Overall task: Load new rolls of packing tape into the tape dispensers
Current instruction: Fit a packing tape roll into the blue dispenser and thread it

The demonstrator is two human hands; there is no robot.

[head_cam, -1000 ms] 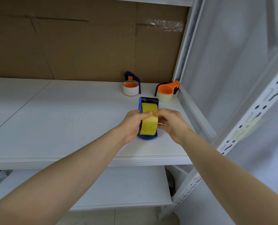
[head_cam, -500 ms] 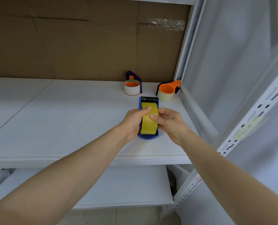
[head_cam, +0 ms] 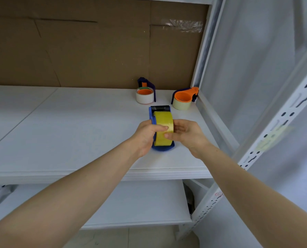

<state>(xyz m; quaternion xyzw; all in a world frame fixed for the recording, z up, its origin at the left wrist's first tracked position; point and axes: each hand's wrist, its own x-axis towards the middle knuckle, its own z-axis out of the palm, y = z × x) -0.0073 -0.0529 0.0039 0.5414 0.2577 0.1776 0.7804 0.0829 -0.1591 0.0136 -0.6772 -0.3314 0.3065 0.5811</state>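
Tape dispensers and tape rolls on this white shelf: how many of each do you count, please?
Tape dispensers: 3 (nearest blue plastic tape dispenser, dark blue dispenser with orange hub, orange and dark blue dispenser)
Tape rolls: 3 (yellow tape roll, white tape roll, pale cream tape roll)
Total: 6

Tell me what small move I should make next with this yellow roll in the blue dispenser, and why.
Probably lift the tape's free end and draw it toward the black front end of the blue dispenser. The yellow roll already sits in it on the shelf, the left hand grips it, and the right hand pinches at its face; no tape visibly reaches the front.
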